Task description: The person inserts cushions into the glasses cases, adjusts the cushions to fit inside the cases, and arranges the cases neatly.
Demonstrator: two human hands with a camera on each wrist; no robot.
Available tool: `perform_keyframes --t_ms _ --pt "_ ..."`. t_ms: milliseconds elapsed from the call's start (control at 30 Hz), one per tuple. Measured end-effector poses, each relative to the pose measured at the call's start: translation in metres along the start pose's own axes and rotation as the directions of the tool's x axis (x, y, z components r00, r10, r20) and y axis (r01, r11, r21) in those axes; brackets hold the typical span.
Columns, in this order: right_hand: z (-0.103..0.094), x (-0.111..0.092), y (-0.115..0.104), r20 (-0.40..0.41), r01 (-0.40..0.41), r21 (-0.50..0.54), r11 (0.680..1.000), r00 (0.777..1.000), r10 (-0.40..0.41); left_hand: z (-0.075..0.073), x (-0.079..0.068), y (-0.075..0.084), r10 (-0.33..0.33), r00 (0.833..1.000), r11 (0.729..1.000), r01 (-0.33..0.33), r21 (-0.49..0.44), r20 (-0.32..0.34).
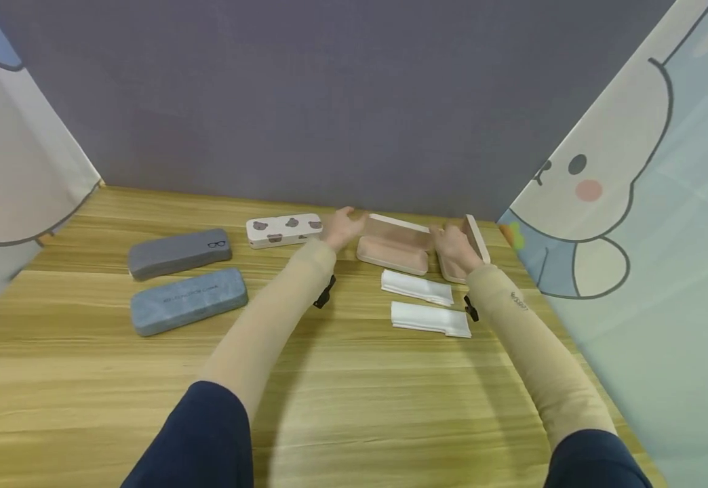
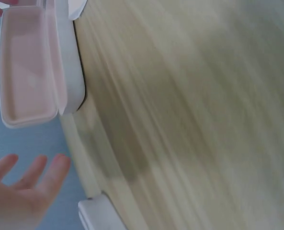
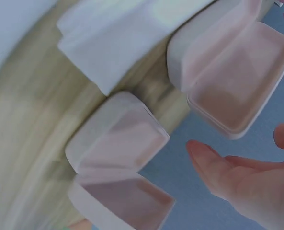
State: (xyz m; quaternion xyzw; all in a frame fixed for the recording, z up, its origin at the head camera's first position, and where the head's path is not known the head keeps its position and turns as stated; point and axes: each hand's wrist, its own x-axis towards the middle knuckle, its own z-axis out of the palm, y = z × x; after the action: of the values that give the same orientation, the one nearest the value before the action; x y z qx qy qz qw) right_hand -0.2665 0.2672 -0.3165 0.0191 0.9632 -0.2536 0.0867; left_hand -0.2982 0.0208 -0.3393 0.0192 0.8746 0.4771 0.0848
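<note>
My left hand (image 1: 343, 229) is beside the near-left end of an open spectacle case (image 1: 392, 254) with a pink lining. In the left wrist view its fingers (image 2: 54, 175) are spread and hold nothing, apart from the raised lid. My right hand (image 1: 455, 245) hovers over a second open pink-lined spectacle case (image 1: 451, 270), near the first one's right end. The right wrist view shows the right hand's thumb and finger held apart with nothing between them, clear of both cases. Two folded white cloths (image 1: 417, 287) (image 1: 430, 319) lie in front of the cases.
A closed white case with brown bear prints (image 1: 285, 231) lies left of my left hand. Farther left are a closed grey case (image 1: 180, 253) and a closed blue case (image 1: 189, 301). A grey panel (image 1: 329, 102) rises behind the wooden table (image 1: 329, 420); patterned cloth (image 1: 647, 271) hangs at the right.
</note>
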Motion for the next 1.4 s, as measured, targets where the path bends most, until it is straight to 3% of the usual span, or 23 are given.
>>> perform_keyframes --t_ms 133,267,367,467,567,667,967,1133,1400 --pt "0.008 0.001 0.005 -0.022 -0.011 0.044 0.999 1.000 0.012 0.009 0.004 -0.001 -0.043 0.999 0.999 0.043 -0.007 0.033" --pt "0.017 0.003 0.008 -0.088 -0.015 0.110 0.994 0.996 0.024 0.019 0.006 -0.003 -0.098 0.995 0.992 0.100 -0.078 0.021" --pt "0.025 0.006 0.009 -0.134 -0.013 0.223 0.975 0.990 0.044 0.026 0.006 -0.003 -0.128 0.992 0.982 0.128 -0.140 0.006" --pt "0.034 0.014 0.014 -0.126 -0.028 0.386 0.922 0.989 0.083 0.031 0.006 -0.002 -0.137 0.990 0.975 0.136 -0.177 0.006" --pt "0.046 0.030 0.030 -0.097 -0.036 0.549 0.835 0.990 0.107 0.035 0.009 -0.002 -0.136 0.991 0.973 0.133 -0.186 -0.001" --pt "0.049 0.032 0.031 -0.087 -0.076 0.582 0.810 0.984 0.155 0.039 0.012 -0.001 -0.138 0.990 0.975 0.134 -0.177 -0.012" --pt "0.040 0.008 0.004 -0.073 -0.204 0.474 0.857 0.960 0.269 0.041 0.011 0.002 -0.164 0.986 0.974 0.162 -0.157 -0.001" --pt "0.042 0.013 0.001 -0.124 -0.198 0.399 0.895 0.956 0.266 0.037 0.008 0.003 -0.171 0.985 0.973 0.170 -0.153 0.004" --pt "0.036 0.014 -0.003 -0.111 -0.193 0.370 0.909 0.962 0.249 0.025 0.008 0.005 -0.233 0.972 0.943 0.235 -0.235 0.034"
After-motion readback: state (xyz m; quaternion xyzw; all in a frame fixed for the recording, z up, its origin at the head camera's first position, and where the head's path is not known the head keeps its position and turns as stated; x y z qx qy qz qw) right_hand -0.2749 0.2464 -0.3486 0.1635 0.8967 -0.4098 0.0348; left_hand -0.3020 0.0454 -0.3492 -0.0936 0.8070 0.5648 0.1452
